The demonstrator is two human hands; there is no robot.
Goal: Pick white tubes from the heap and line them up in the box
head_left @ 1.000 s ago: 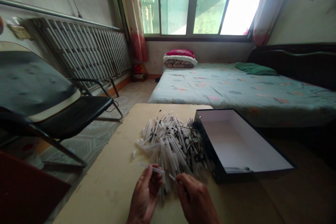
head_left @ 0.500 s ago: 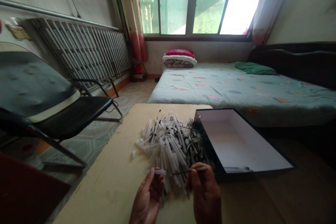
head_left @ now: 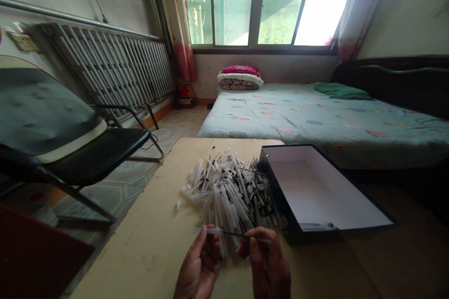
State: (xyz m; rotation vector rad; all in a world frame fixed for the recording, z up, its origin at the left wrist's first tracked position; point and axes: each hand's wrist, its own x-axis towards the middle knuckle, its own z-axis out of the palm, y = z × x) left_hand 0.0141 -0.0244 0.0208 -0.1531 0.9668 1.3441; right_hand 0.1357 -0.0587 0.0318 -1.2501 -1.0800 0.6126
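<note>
1. The left hand (head_left: pixel 199 261) has its fingers pinched on a slim, translucent white plastic tube (head_left: pixel 213 231), held level just above the worktop (head_left: pixel 147 224), seemingly to keep its right end free.
2. The right hand (head_left: pixel 269 257) has its fingers clamped on a thin dark rod with a pale rear end (head_left: pixel 234 234), apparently gripped well back to leave its length bare. Rod and tube lie nearly in line, likely for alignment; whether the tip is inside or only meets the tube, I cannot tell.
3. A loose heap of white tubes and dark pieces (head_left: pixel 224 196) spreads just beyond the hands, probably for easy reach.
4. A black-sided, white-lined open box (head_left: pixel 322 191) stands beside the heap, its wall bounding the right side.
5. A pale-blue flowered bed (head_left: pixel 280 112) lies behind the worktop; a black padded chair (head_left: pixel 101 149) stands left.
</note>
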